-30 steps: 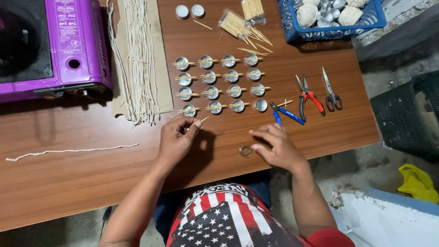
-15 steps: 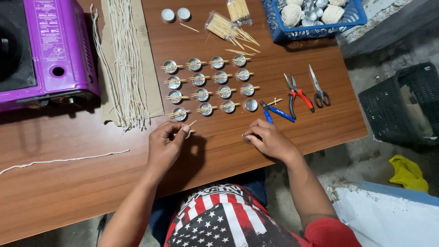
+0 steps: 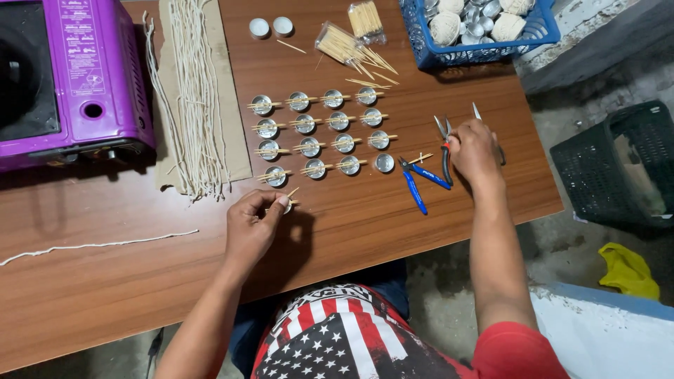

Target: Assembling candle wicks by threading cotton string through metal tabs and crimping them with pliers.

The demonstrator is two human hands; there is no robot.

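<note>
Head view: your left hand pinches a light, thin, easily dented tin cup near the surface's front edge; hold its rim. Your right hand closes over scissors.

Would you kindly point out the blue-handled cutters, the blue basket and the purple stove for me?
blue-handled cutters (image 3: 415, 184): head view, on the blue handles.
blue basket (image 3: 484, 50): head view, on its near wall.
purple stove (image 3: 91, 77): head view, on the purple top panel right of the burner.
</note>
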